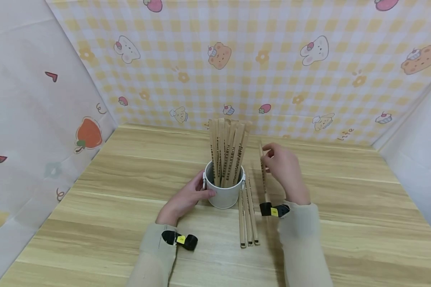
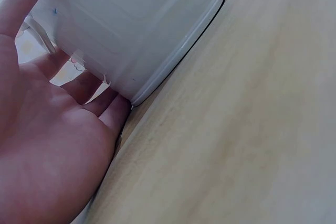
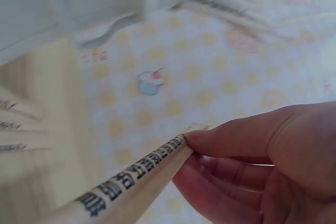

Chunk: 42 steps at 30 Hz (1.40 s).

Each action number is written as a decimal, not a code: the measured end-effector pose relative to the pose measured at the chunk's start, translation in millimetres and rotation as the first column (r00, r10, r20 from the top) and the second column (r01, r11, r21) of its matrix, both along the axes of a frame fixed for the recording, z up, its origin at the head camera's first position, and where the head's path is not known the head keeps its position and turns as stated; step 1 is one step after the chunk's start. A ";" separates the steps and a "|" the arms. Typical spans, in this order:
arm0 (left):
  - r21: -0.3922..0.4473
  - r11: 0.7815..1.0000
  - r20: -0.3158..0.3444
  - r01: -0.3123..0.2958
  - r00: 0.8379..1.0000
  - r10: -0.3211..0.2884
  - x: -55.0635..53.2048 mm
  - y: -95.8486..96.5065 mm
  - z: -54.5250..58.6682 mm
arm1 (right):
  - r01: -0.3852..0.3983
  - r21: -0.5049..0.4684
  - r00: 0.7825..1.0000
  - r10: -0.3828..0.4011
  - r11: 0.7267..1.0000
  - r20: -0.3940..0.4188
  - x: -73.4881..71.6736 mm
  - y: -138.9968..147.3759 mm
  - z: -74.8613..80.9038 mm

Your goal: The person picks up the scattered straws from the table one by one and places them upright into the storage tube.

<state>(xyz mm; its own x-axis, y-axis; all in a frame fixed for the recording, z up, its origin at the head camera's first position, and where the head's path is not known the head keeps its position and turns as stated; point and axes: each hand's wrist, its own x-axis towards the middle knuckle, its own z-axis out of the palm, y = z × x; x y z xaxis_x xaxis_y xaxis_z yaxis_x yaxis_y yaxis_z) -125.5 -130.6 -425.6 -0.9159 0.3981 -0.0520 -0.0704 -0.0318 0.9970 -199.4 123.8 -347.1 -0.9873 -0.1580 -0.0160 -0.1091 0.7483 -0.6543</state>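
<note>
A white metal bucket (image 1: 224, 198) stands upright on the table, filled with a bunch of paper-wrapped chopsticks (image 1: 228, 151) that lean and stick up above its rim. My left hand (image 1: 188, 197) grips the bucket's left side, with the thumb across its front; in the left wrist view the other fingers wrap behind the bucket wall (image 2: 131, 30). To the right of the bucket, my right hand (image 1: 283, 169) pinches one paper-wrapped chopstick packet (image 3: 131, 184) between thumb and fingers, holding it raised and lengthwise. Three more packets (image 1: 249, 223) lie side by side between the bucket and that hand.
A light wood-grain table (image 1: 111, 219) spreads under everything. Behind it hangs a yellow checked cloth (image 1: 186, 36) with cartoon prints, and white printed cloth (image 1: 32, 99) covers the left side. A black camera strap is on each wrist.
</note>
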 end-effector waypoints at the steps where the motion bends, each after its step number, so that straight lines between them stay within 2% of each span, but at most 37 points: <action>1: -0.003 1.000 0.000 0.000 1.000 0.000 0.1 0.1 0.3 | 0.006 0.002 1.000 -0.006 1.000 -0.028 2.2 -0.1 4.4; 6: -0.001 1.000 -0.004 -0.001 1.000 0.001 -2.4 -0.8 -3.9 | 0.035 -0.036 0.983 -0.041 0.999 -0.179 14.1 -0.7 26.4; 12: 0.035 0.999 0.005 -0.020 1.000 0.020 -10.4 -4.1 -21.0 | 0.053 -0.115 0.924 -0.092 0.992 -0.371 28.5 -2.7 47.3; 15: 0.033 0.999 -0.001 -0.023 1.000 0.023 -10.5 -4.4 -23.3 | 0.057 -0.166 0.879 -0.129 0.984 -0.459 35.7 -4.3 55.5; 19: 0.026 0.999 -0.015 -0.021 1.000 0.021 -9.9 -4.1 -23.4 | 0.053 -0.265 0.797 -0.200 0.963 -0.570 45.4 -5.7 65.5; 22: 0.026 0.999 -0.020 -0.018 1.000 0.018 -9.8 -4.0 -23.1 | 0.023 -0.354 0.748 -0.251 0.935 -0.614 52.1 -6.9 72.0; 28: 0.033 0.999 -0.015 -0.015 1.000 0.015 -9.3 -3.5 -22.6 | -0.070 -0.477 0.669 -0.314 0.876 -0.674 61.8 -10.0 80.1; 34: 0.037 0.999 -0.020 -0.013 1.000 0.013 -8.3 -2.5 -22.2 | -0.161 -0.609 0.605 -0.410 0.777 -0.683 66.5 -15.5 84.9; 38: 0.036 0.999 -0.023 -0.016 1.000 0.016 -8.4 -2.3 -22.8 | -0.217 -0.651 0.576 -0.443 0.727 -0.687 71.0 -22.8 90.3; 42: 0.037 0.999 -0.026 -0.014 1.000 0.015 -9.0 -2.4 -24.1 | -0.262 -0.663 0.564 -0.446 0.701 -0.695 70.7 -28.9 91.0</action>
<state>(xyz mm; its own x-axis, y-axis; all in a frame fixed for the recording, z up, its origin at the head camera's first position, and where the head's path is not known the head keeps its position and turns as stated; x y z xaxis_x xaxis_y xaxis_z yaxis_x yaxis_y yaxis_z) -134.4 -133.0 -449.7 -0.9224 0.3860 -0.0137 -0.0438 -0.0691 0.9967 -128.7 94.9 -256.2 -0.5282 0.3211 0.7861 -0.7697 0.2099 -0.6029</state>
